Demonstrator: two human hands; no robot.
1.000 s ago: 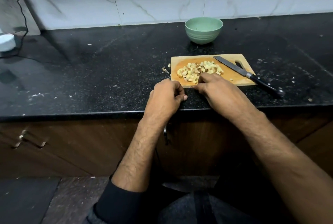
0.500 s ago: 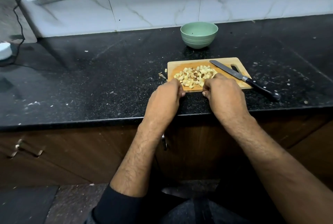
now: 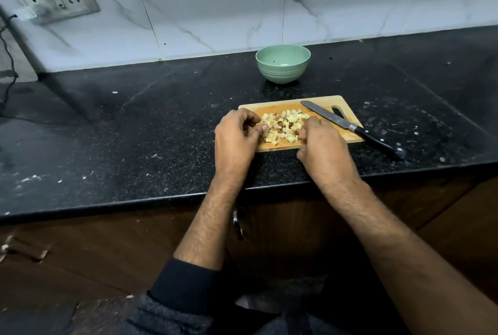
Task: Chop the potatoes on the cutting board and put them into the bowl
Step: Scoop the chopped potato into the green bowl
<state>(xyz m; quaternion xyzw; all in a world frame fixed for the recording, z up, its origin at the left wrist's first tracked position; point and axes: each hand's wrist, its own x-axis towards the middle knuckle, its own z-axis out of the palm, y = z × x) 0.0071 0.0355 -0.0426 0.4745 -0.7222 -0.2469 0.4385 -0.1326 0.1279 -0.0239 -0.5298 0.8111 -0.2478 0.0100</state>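
Left hand and right hand, fingers curled, cup diced potatoes between them; the pieces are probably light, loose, slippery; scoop from below.

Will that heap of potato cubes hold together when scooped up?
Probably not: the potato cubes are many small loose pieces, so some would likely spill. They look light. Both hands cupping opposite sides should help.

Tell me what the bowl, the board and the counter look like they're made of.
Bowl: likely glazed ceramic, pale green, glossy, ridged. Board: pale wood or bamboo, matte. Counter: polished black speckled stone, probably granite.
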